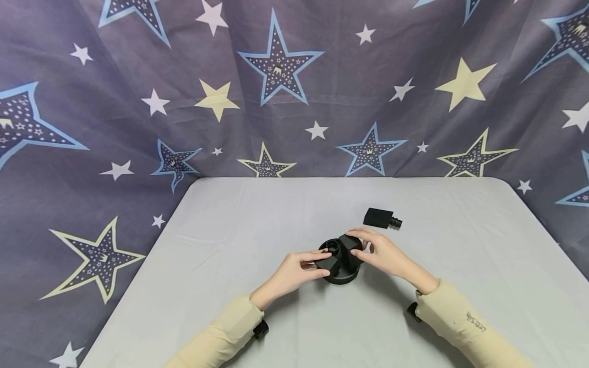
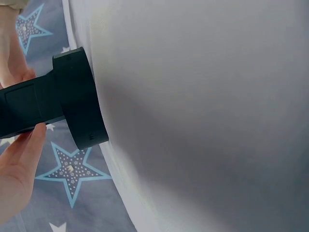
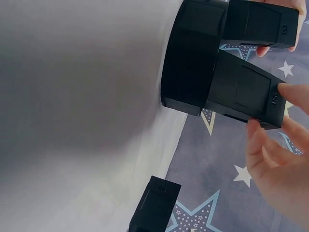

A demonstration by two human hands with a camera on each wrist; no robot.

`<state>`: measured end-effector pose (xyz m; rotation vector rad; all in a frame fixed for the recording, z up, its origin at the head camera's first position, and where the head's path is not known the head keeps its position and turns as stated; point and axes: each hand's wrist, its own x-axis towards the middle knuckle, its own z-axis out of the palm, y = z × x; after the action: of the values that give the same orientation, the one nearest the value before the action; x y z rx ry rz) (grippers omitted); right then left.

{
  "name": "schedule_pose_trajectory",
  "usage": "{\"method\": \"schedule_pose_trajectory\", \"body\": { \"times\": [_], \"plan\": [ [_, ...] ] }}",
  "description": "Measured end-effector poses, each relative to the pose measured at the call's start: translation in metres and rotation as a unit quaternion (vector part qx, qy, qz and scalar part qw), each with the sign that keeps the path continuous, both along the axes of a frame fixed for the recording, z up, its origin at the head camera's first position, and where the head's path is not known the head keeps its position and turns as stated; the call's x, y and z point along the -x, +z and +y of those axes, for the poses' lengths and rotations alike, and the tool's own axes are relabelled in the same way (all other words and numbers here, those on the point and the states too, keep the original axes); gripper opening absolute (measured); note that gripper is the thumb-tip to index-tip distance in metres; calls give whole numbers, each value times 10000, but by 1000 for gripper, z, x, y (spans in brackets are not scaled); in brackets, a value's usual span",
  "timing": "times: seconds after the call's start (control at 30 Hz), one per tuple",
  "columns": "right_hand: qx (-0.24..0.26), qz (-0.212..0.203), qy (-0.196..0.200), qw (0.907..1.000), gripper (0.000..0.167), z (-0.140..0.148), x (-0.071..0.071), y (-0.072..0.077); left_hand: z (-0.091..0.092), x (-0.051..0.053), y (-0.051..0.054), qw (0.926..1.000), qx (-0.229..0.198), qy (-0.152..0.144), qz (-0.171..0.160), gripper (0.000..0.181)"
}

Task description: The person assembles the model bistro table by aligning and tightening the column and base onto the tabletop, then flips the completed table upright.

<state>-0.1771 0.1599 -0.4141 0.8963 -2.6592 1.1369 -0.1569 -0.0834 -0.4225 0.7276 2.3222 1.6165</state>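
A round black base (image 1: 342, 279) stands on the table with two black rectangular blocks rising from it. My left hand (image 1: 299, 270) grips the left block (image 1: 327, 263) between thumb and fingers. The right block (image 1: 352, 243) is pinched near its top by my right hand (image 1: 383, 251). A ring-shaped opening (image 1: 333, 247) shows on top of the base, behind the left block. In the right wrist view both blocks, the nearer block (image 3: 247, 92) included, stand on the base (image 3: 190, 58), tilting apart. The left wrist view shows the base (image 2: 82, 99) on the table.
A loose black block (image 1: 379, 217) with a ridged round end lies behind my right hand. The white-covered table (image 1: 221, 225) spreads around the base. A grey star-patterned cloth (image 1: 294, 122) hangs behind the table. Small black devices sit under both sleeves, the left device (image 1: 261, 329) included.
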Motion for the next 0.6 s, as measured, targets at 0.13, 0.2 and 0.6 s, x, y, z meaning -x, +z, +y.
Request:
{"method": "schedule_pose_trajectory", "body": {
  "times": [0.13,0.2,0.6],
  "plan": [
    [144,-76,-66,9998,37,1,1,-1,-1,3,-8,10000,57,31,21,39],
    [142,-149,-165,9997,37,3,1,-1,0,3,-7,10000,89,30,20,39],
    [-98,-322,-436,9985,47,14,-4,1,-1,3,-7,9999,124,24,13,38]
  ]
}}
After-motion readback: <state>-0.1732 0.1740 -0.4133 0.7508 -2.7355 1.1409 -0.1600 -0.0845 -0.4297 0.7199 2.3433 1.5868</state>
